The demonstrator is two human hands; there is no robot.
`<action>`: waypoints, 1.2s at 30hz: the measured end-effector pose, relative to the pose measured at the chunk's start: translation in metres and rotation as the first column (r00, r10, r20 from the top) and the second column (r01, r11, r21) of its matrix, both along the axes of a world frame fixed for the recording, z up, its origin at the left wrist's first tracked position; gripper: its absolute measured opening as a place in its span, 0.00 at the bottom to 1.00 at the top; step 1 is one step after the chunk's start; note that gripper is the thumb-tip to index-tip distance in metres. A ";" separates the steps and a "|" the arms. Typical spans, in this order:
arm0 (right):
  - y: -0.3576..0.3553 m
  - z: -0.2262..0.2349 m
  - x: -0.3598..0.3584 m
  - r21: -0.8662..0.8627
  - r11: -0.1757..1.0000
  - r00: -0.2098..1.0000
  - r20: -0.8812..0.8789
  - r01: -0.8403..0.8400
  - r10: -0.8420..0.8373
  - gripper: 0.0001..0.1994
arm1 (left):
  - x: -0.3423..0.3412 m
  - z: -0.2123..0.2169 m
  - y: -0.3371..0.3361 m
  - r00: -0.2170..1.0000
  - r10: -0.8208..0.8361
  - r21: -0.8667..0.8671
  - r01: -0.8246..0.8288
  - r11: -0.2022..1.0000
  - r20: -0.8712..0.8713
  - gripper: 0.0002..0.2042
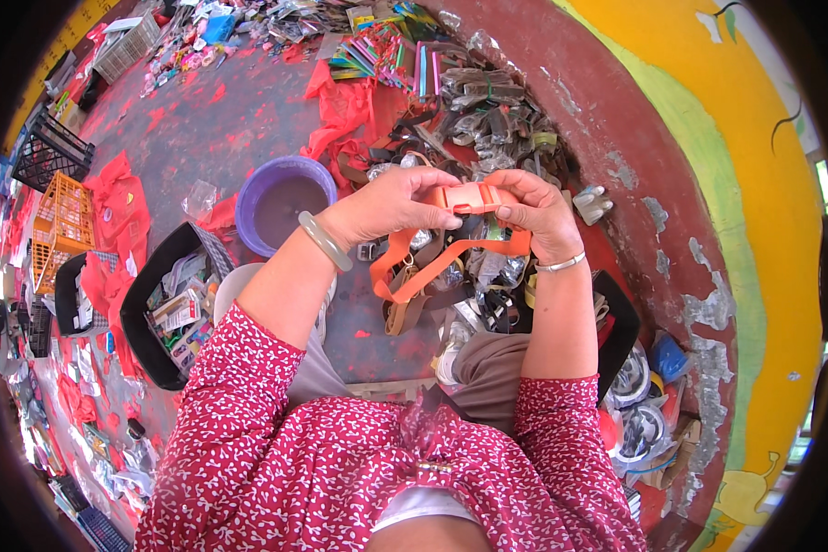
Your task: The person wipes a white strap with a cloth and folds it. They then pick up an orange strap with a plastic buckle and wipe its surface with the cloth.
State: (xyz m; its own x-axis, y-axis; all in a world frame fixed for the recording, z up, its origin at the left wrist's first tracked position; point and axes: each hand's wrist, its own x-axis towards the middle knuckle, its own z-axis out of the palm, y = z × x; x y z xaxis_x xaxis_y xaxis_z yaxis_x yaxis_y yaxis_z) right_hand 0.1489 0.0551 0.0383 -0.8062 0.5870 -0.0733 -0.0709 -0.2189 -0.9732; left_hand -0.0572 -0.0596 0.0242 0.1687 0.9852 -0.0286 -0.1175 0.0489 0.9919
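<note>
Both hands closed on one orange strap (414, 262): left hand (391, 207), right hand (533, 212) pinching buckle (469, 197). One purple bowl (285, 202) nearby.

Both forearms rise from the lower edge in short red patterned sleeves and bend inward, so the hands meet in front of the chest. The left hand (391, 204) lies knuckles up, its fingers curled over and its thumb pressed beneath in a closed grip (a pale bangle rings that wrist). The right hand (535, 210) sits just beside it, fingers bent inward and pinched shut, the thumb tip nearly touching the left thumb; a thin bracelet circles its wrist.
</note>
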 end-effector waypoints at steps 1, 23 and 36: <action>-0.001 0.001 -0.001 0.013 1.000 1.000 -0.005 -0.003 0.004 0.21 | 0.000 0.000 0.000 0.999 0.028 0.015 -0.027 1.000 -0.047 0.23; -0.002 0.019 0.014 0.053 0.990 0.985 0.117 -0.131 0.124 0.23 | 0.014 0.015 -0.014 0.520 0.374 0.476 0.071 0.877 -0.768 0.21; -0.008 0.018 0.013 0.036 0.985 0.967 0.197 -0.169 0.159 0.15 | 0.018 0.016 -0.022 0.508 0.411 0.542 0.137 0.829 -0.757 0.20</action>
